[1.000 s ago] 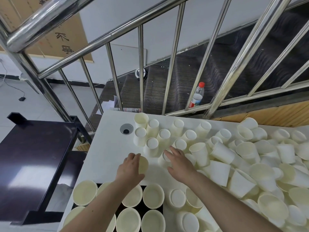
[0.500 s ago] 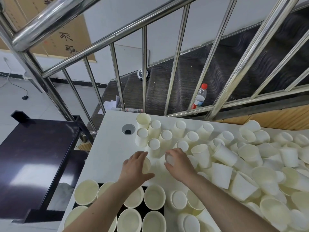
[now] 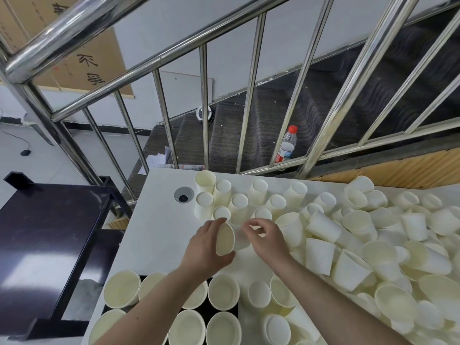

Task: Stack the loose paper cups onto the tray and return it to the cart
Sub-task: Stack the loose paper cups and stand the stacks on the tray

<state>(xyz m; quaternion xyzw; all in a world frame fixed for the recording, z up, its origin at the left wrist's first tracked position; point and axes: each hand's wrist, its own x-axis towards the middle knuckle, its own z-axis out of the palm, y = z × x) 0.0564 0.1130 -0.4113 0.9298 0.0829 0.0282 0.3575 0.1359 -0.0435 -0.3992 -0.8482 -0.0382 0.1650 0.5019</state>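
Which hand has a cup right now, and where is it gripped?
The left hand holds a paper cup tipped on its side, fingers and thumb around the rim end. The right hand seems to hold nothing.

The left hand (image 3: pixel 206 247) holds a paper cup (image 3: pixel 225 239) sideways, right hand (image 3: pixel 266 235) just beside it.

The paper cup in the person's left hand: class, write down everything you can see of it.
The paper cup is plain cream-white, seemingly thin paper, with a rolled rim. It is tipped on its side, its open mouth turned toward the camera and left, showing an empty inside. The left hand grips it, fingers over the top of the rim and thumb beneath. It is held over the white table, just in front of the upside-down cups. The right hand is at its base end; whether it touches is unclear.
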